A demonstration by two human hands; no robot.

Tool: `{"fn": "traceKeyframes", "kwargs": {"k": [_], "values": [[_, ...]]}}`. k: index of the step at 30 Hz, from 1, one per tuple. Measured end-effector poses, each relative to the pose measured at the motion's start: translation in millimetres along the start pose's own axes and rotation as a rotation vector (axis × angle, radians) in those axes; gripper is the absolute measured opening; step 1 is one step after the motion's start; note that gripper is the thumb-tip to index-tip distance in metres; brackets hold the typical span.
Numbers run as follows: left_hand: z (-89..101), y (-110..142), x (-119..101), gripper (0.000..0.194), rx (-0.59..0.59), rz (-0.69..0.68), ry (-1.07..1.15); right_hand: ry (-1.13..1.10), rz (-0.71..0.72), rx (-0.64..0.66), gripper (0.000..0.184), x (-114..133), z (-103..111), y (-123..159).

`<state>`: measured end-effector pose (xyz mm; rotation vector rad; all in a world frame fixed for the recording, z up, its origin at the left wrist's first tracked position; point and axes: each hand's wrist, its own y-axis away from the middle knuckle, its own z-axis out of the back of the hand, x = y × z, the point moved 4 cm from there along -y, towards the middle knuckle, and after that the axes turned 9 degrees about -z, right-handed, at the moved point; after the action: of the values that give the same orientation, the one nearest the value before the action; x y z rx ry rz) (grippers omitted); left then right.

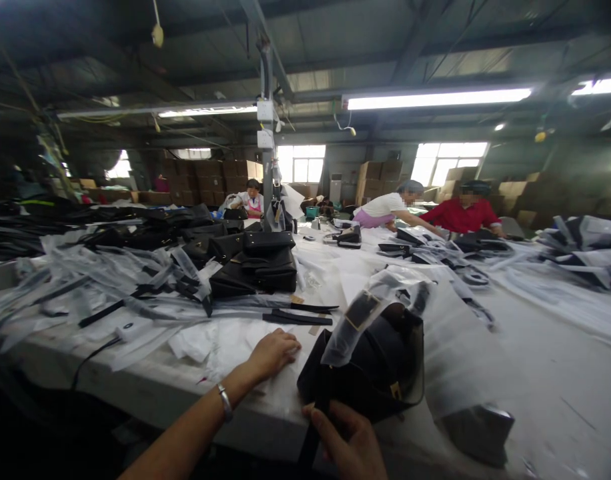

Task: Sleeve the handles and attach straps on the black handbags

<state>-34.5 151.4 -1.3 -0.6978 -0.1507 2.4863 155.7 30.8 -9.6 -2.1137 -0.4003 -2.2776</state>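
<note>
A black handbag [370, 373] stands on the white-covered table in front of me, with a gold-coloured metal fitting low on its side. Clear wrapping [348, 340] covers its upper strap and a buckle. My right hand [353, 440] is closed on a black strap [310, 443] at the bag's near side, thumb on top. To the left of the bag, my left hand [273, 353] lies on the table beside crumpled white sheets [205, 343]. Its fingers are loosely bent and slightly apart, with nothing visible in them; the thumb is hidden.
Loose black straps [298, 318] lie beyond my left hand. Stacked black bags [265, 263] and plastic-wrapped straps [120, 277] cover the left side. A dark grey block [478, 433] sits at right. Across the table are several people, one in a red top [460, 215].
</note>
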Motion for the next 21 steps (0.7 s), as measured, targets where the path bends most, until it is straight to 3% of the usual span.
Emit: {"fn": "traceKeyframes", "kwargs": {"k": [2,6,8,12,15,18,21], "values": [[-2.8,-4.7,3.2,0.030,0.015,-0.002,0.044,0.005,-0.012,0.029,0.056,-0.8,1.1,-1.3],[5.9,-19.7,13.4,0.011,-0.062,0.031,0.180,-0.003,-0.006,0.018,0.058,-1.2,0.6,-2.2],[18.7,-28.6,18.0,0.007,-0.183,0.053,0.274,-0.021,0.016,-0.039,0.060,-2.7,-0.4,-2.0],[51.0,-35.9,24.1,0.031,-0.480,0.128,0.488,-0.025,0.039,-0.127,0.064,-6.9,-3.4,-2.3],[70.1,-25.4,17.9,0.042,-0.602,0.185,0.612,-0.018,0.052,-0.128,0.060,-5.7,-4.0,-3.6],[78.0,-1.2,-3.4,0.041,-0.594,0.227,0.697,-0.038,0.090,-0.079,0.051,0.8,-4.9,-3.9],[69.3,31.9,-31.8,0.033,-0.462,0.273,0.748,-0.111,0.081,-0.038,0.047,8.0,-6.4,-1.6]]}}
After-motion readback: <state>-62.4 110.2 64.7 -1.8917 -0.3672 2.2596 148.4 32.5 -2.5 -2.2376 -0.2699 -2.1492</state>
